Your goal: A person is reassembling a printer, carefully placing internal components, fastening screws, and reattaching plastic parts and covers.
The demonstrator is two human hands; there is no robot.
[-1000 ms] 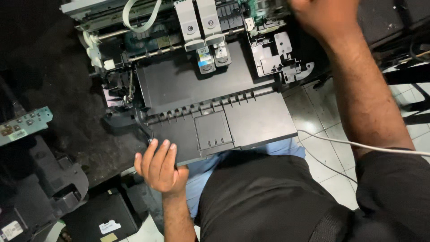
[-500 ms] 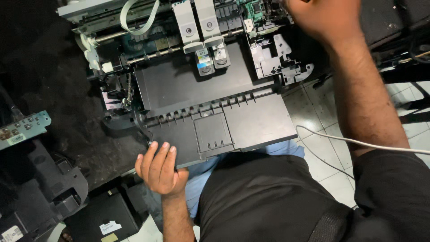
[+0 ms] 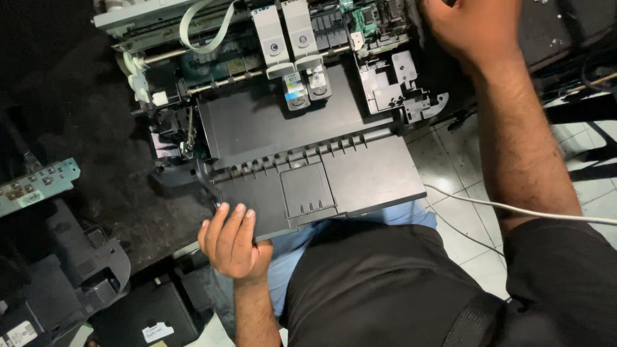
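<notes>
**Opened printer across the lap, a hand at each end**

Lying at far left on dark ground: a green circuit board (image 3: 35,186), with dark plastic housings (image 3: 71,283) below it. Gripping the near left corner of the printer's black paper tray (image 3: 360,177): the left hand (image 3: 232,241), fingers curled up over the tray's edge, thumb tucked beneath. Resting across the person's lap, above the black shirt (image 3: 385,289): the stripped printer (image 3: 270,109), cover off, a white ribbon cable (image 3: 202,29) looping at its top left. Sitting at top centre: two ink cartridges (image 3: 302,80) in their grey carriage. Pressing down at the printer's top right corner: the right hand (image 3: 472,26), seen from the back, fingers bent out of sight, so grasp impossible to tell. Trailing across the tiled floor (image 3: 463,231) at right: a white cable (image 3: 514,207).
</notes>
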